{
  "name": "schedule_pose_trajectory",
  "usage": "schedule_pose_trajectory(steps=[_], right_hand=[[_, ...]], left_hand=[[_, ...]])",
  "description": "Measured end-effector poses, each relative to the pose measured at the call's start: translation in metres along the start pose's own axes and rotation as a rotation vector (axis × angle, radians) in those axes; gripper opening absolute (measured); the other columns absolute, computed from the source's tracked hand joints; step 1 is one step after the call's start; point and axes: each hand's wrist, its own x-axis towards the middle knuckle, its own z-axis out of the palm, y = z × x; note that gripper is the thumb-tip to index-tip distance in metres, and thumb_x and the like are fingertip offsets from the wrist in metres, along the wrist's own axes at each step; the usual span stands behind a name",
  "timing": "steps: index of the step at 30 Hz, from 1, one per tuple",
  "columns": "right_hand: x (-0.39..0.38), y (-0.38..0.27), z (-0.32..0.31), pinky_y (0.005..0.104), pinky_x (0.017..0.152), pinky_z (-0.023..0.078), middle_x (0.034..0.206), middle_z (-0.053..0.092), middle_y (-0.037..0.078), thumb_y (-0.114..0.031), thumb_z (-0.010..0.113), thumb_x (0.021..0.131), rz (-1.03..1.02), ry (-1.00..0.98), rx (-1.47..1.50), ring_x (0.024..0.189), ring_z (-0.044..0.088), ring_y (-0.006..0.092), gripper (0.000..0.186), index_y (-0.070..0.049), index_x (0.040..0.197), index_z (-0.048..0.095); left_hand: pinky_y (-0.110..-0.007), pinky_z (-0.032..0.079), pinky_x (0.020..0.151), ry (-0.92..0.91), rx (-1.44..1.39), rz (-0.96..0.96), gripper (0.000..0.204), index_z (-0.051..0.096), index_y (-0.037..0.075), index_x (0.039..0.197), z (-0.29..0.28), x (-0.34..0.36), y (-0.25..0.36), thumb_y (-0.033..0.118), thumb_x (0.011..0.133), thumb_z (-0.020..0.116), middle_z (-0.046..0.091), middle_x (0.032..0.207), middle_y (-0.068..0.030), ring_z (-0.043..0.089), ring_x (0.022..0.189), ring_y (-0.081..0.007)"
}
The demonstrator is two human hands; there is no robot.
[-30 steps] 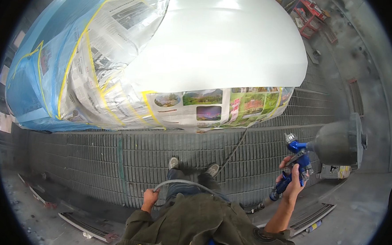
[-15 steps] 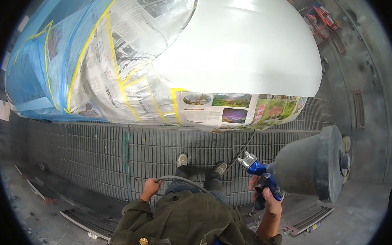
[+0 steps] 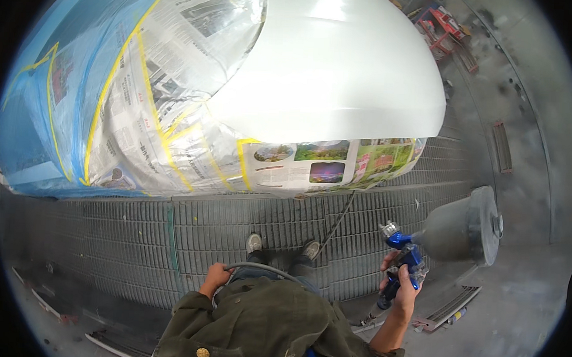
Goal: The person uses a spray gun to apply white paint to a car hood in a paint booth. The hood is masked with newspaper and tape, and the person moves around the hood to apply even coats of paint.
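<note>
My right hand [image 3: 402, 279] is wrapped round the handle of a blue spray gun [image 3: 409, 257]. A large dark grey paint cup [image 3: 459, 226] sits on the gun and leans out to the right; the silver nozzle end points up and left, toward the car. At my waist my left hand [image 3: 217, 276] is closed on a grey air hose [image 3: 265, 267], which runs across my front to the right. Beyond them stands the car's glossy white panel [image 3: 334, 64], apart from the gun. Newspaper masking [image 3: 134, 106] with yellow tape surrounds the panel's left and lower edges.
Blue plastic sheeting [image 3: 27, 120] covers the car farther left. Metal floor grating [image 3: 127, 241] lies under my feet. A red rack [image 3: 441, 30] with items stands at the far right by the grey wall. Slatted metal grilles [image 3: 450, 308] lie at the near right and along the near edge.
The car has shifted leftward in the view. The spray gun, with my right hand on it, now appears farther right, its cup smaller and tilted farther away. My left hand keeps hold of the hose.
</note>
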Motion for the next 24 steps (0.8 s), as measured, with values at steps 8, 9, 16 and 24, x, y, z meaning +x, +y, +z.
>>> schedule_pose_trajectory(steps=[8,9,16,24], right_hand=[[-0.001,-0.028,-0.028,0.0245,0.042,0.047,0.097,0.065,0.011,-0.021,0.058,0.097,-0.17,0.508,-0.161,0.075,0.061,0.013,0.025,0.002,0.107,0.059],[-0.002,-0.034,-0.025,0.0245,0.042,0.047,0.097,0.065,0.009,-0.023,0.058,0.097,-0.196,0.593,-0.187,0.075,0.061,0.012,0.026,0.001,0.106,0.06],[-0.004,-0.052,-0.025,0.0247,0.041,0.047,0.096,0.066,0.009,-0.02,0.056,0.098,-0.306,0.654,-0.132,0.076,0.061,0.012,0.023,0.001,0.106,0.06],[-0.002,-0.066,-0.001,0.0259,0.041,0.049,0.097,0.066,0.012,-0.016,0.059,0.095,-0.35,0.384,0.009,0.075,0.063,0.016,0.024,0.002,0.11,0.058]], left_hand=[[-0.05,0.048,0.07,-0.107,0.053,-0.014,0.047,0.071,0.003,0.086,-0.02,0.015,0.018,0.049,0.086,0.065,0.065,0.077,-0.0233,0.061,0.078,-0.0437],[-0.05,0.05,0.075,-0.146,0.073,-0.043,0.046,0.074,0.005,0.093,-0.023,0.018,0.022,0.05,0.085,0.064,0.067,0.083,-0.0235,0.063,0.085,-0.0444],[-0.05,0.049,0.066,-0.089,-0.035,-0.025,0.055,0.071,-0.004,0.085,-0.017,0.035,0.001,0.051,0.085,0.067,0.065,0.074,-0.0259,0.065,0.076,-0.0434],[-0.049,0.049,0.066,-0.06,0.057,0.006,0.056,0.072,-0.003,0.085,-0.022,0.041,-0.005,0.053,0.083,0.069,0.066,0.074,-0.0229,0.065,0.074,-0.0417]])
